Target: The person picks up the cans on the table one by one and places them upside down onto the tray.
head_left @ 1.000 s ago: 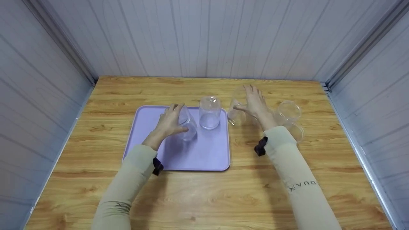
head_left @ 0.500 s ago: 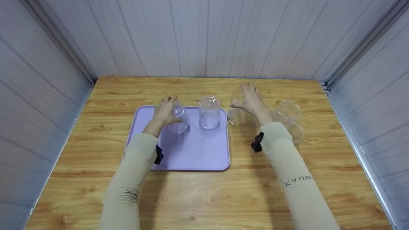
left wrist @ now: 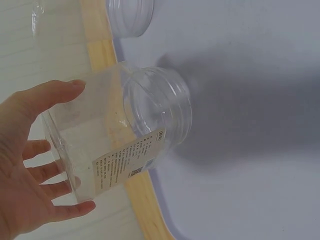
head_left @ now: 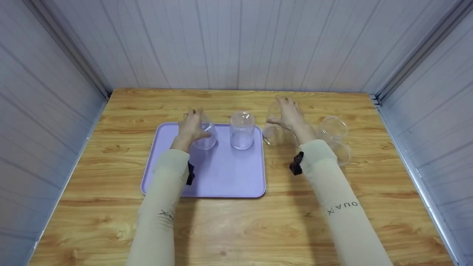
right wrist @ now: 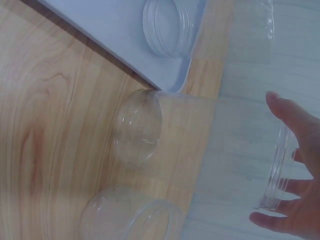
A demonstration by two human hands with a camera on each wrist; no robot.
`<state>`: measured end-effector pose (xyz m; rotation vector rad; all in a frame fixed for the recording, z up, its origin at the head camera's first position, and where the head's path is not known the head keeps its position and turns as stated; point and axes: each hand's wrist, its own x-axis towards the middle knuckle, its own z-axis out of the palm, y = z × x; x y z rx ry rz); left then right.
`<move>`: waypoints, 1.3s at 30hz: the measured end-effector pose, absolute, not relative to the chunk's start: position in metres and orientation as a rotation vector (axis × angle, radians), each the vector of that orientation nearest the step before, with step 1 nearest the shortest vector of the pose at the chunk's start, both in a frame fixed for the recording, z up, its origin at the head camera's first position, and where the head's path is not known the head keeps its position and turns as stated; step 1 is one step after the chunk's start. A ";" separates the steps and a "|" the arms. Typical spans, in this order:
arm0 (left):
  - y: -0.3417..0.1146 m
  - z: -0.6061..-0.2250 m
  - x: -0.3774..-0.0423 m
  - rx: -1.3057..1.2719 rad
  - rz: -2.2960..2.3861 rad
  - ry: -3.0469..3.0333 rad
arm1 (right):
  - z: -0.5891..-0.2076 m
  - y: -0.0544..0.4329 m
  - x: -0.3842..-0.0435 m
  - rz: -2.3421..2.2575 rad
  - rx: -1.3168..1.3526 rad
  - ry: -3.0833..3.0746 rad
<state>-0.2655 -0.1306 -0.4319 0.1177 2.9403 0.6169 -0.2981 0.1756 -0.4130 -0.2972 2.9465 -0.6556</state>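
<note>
My left hand [head_left: 190, 127] grips a clear plastic jar [left wrist: 107, 130] around its bottom end, thumb on one side and fingers on the other. Its threaded neck points down at the far left part of the lilac tray [head_left: 229, 184]; whether it touches the tray I cannot tell. A printed label [left wrist: 131, 161] shows on its side. Just off the tray's far right corner, my right hand [head_left: 292, 116] holds another clear jar [right wrist: 192, 135] at its threaded upper end. That jar is upright, its round base over the wooden table.
A third clear jar [head_left: 242, 136] stands neck down on the tray at the far right. Right of my right hand are more clear jars, with round rims showing on a back one [head_left: 334, 127] and a front one [head_left: 345, 153]. Pale panel walls [head_left: 236, 44] enclose the table.
My left hand has carried its jar back and to the left across the tray. The right hand has shifted slightly left, still on its jar. The jar standing on the tray is unmoved.
</note>
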 end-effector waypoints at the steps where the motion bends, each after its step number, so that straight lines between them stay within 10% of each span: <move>1: -0.131 -0.432 -0.266 0.116 0.612 2.938 | -0.413 0.175 -0.298 -0.644 -0.296 2.953; 39: -0.122 -0.448 -0.272 0.093 0.583 3.023 | -0.391 0.177 -0.270 -0.588 -0.345 2.892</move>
